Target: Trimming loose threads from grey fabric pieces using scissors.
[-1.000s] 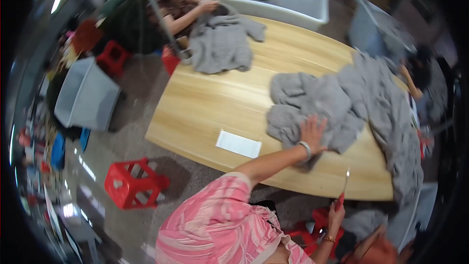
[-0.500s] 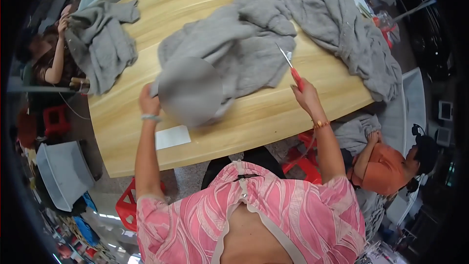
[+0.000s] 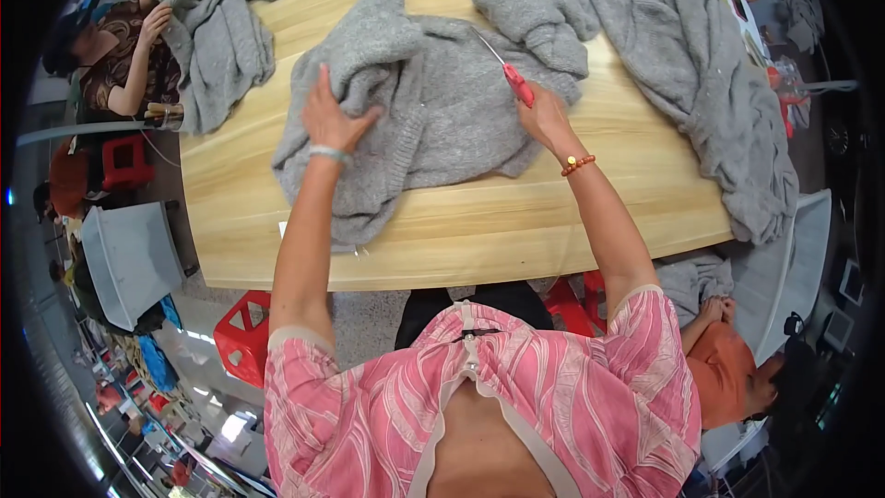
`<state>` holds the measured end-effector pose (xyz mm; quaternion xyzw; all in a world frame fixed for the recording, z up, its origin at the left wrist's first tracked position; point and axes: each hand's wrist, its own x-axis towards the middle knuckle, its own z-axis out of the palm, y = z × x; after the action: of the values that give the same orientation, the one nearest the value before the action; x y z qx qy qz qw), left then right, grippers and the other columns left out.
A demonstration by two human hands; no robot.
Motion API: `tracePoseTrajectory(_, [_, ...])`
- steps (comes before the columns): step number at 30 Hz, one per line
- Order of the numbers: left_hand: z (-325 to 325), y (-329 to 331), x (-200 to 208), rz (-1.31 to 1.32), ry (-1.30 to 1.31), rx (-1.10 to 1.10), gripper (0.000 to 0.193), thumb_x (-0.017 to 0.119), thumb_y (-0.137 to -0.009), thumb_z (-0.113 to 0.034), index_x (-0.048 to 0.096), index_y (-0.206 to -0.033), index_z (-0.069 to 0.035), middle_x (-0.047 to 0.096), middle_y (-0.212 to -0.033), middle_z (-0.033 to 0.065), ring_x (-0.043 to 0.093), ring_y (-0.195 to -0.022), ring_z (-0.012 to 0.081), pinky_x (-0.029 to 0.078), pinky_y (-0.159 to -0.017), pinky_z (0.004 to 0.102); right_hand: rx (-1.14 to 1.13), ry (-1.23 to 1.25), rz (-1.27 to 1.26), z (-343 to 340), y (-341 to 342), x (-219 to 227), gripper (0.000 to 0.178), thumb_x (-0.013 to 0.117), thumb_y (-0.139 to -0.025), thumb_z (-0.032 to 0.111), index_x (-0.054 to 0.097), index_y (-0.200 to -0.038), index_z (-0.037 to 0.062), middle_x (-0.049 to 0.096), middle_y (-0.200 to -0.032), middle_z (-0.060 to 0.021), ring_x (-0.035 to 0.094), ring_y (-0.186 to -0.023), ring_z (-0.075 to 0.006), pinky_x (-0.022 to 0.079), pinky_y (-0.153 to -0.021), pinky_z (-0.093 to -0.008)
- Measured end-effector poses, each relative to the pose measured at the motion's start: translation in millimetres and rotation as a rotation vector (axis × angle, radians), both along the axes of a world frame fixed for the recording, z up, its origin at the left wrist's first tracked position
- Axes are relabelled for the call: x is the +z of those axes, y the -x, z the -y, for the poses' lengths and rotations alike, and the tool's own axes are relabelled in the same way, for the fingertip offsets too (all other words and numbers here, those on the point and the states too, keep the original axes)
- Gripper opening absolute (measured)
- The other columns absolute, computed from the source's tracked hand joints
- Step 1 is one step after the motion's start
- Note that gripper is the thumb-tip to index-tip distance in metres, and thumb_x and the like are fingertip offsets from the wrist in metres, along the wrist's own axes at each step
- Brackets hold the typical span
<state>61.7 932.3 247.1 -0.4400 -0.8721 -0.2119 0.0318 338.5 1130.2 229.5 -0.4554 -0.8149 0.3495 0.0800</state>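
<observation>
A grey knit garment (image 3: 461, 120) lies bunched on the wooden table (image 3: 498, 231) in front of me. My left hand (image 3: 334, 120) is over its folded left part, fingers and thumb spread apart and resting on or just above the knit. In my right hand (image 3: 546, 118) is a pair of red-handled scissors (image 3: 518, 83), their slim metal blades pointing up and left over the garment. The grip's lower part is hidden by my fingers. A ribbed band of the garment runs between my hands, and its near left edge hangs close to the table's front edge.
More grey knit garments (image 3: 664, 74) are heaped along the right side. A person at the far left handles another grey garment (image 3: 221, 46). Someone in orange (image 3: 721, 373) sits at the right beside a pale bin (image 3: 797, 258). Red stools (image 3: 243, 337) stand below the table.
The garment's left part has been laid down and spread toward the near edge, covering most of a white card. My left hand has let go and moved up and right; the scissors have shifted left.
</observation>
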Motion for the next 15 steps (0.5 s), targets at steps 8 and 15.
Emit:
tracePoseTrajectory(8, [-6,-41,65,1.501,-0.612,-0.087,0.047,0.068,-0.075,0.002,0.055,-0.121,0.000,0.061,-0.115,0.0087,0.057,-0.104,0.0216,0.045,-0.090,0.0320,-0.104,-0.009,0.155,-18,-58,-3,0.024,0.054,-0.084,0.019,0.058,-0.106,0.0096,0.063,-0.095,-0.0226,0.059,-0.091,-0.0420,0.046,-0.076,-0.0489])
tracePoseTrajectory(15, [127,-36,23,1.125,-0.458,0.190,0.054,0.072,-0.077,-0.011,0.049,-0.125,0.000,0.058,-0.118,0.0129,0.054,-0.108,0.0240,0.042,-0.093,0.0344,-0.107,-0.021,0.220,-26,-93,-9,0.026,0.054,-0.086,0.021,0.058,-0.109,0.0094,0.063,-0.096,-0.0247,0.059,-0.092,-0.0427,0.047,-0.078,-0.0485])
